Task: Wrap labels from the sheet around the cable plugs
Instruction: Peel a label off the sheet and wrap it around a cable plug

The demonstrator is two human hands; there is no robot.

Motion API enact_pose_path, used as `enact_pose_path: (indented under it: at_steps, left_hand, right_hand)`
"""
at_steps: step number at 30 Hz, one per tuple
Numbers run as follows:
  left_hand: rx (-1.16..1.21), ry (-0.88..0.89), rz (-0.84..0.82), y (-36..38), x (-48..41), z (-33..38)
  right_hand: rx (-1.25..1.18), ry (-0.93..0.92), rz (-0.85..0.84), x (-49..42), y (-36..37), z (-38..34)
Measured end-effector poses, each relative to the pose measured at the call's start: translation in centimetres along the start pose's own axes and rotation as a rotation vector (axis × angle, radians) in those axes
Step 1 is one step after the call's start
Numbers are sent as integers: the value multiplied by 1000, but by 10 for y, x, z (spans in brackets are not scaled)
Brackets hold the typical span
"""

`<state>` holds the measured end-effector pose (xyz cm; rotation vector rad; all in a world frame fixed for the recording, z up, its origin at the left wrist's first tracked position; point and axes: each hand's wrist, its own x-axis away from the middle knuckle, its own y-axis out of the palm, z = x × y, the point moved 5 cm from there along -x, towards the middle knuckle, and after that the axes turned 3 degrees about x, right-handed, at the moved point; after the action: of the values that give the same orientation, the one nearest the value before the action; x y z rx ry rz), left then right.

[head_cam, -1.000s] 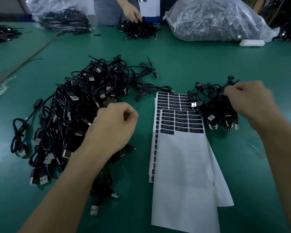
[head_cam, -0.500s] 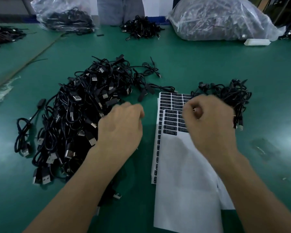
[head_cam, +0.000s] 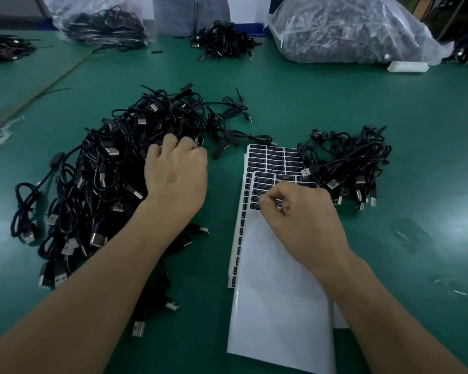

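Note:
A white label sheet lies on the green table, with rows of black labels at its far end and more sheets beneath it. My right hand rests on the sheet, thumb and forefinger pinched at a black label near the lowest row. To the left a large heap of black USB cables sprawls. My left hand lies on the heap's right side, fingers curled into the cables; what they grip is hidden. A smaller cable pile sits right of the sheet.
At the far edge stand two clear plastic bags of cables, a small cable pile and a white block. A person stands behind the table. More cables lie far left.
My right hand came from the small right pile leftward onto the label sheet and pinched at a label. My left hand moved up into the large heap with fingers spreading into it.

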<state>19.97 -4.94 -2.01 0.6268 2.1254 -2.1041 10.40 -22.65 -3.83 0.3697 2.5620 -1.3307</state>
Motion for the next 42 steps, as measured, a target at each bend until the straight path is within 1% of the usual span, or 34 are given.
enact_pose_path:
  at_steps: [2, 4, 6, 9, 10, 11, 15, 20, 22, 25, 28, 29, 31, 32, 34, 36, 38, 40, 42]
  left_hand:
    - [41, 56, 73, -4, -6, 9]
    - [136, 114, 84, -5, -23, 22]
    - [151, 169, 0, 4, -45, 33]
    - [30, 203, -189, 26, -68, 37]
    - [-7, 197, -208, 31, -71, 35]
    - [-25, 189, -192, 34, -72, 33]
    - [-7, 147, -48, 33, -68, 25]
    - [19, 160, 54, 27, -58, 18]
    - [100, 206, 177, 19, -51, 15]
    - [330, 256, 433, -7, -35, 13]
    - [661, 346, 613, -40, -14, 22]
    - [729, 400, 658, -51, -5, 27]
    - [731, 548, 729, -68, 14, 36]
    - [707, 614, 731, -71, 23, 39]
    - [636, 694, 673, -70, 39, 44]
    - [557, 691, 583, -64, 51, 44]
    - [550, 621, 455, -58, 55, 39]
    - [637, 497, 245, -49, 53, 34]
    - [769, 342, 1, -33, 50, 28]
  right_hand:
    - [16, 5, -8, 0, 2, 0]
    - [28, 6, -23, 1, 3, -1]
    - [41, 3, -29, 1, 4, -1]
    - [65, 2, -39, 2, 4, -1]
    - [62, 3, -49, 3, 4, -1]
    - [59, 4, -60, 3, 4, -2]
    - [65, 11, -59, 2, 4, -2]
    - [47, -8, -123, 3, 8, -6]
    - [31, -25, -141, 3, 10, -5]
    - [19, -54, -149, 3, 10, -6]
    - [17, -70, -114, 2, 10, -7]
    - [6, -75, -94, 2, 9, -8]
    - [-5, -83, -61, 1, 8, -8]
    - [-5, -87, -48, 0, 8, -7]
    - [-21, -92, -33, -1, 7, -6]
    - [-58, -84, -42, -1, 7, -4]
    - [-85, -72, -53, -1, 8, -2]
    - [-136, -76, -41, 0, 8, -2]
    - [-185, -86, -27, 0, 5, -3]
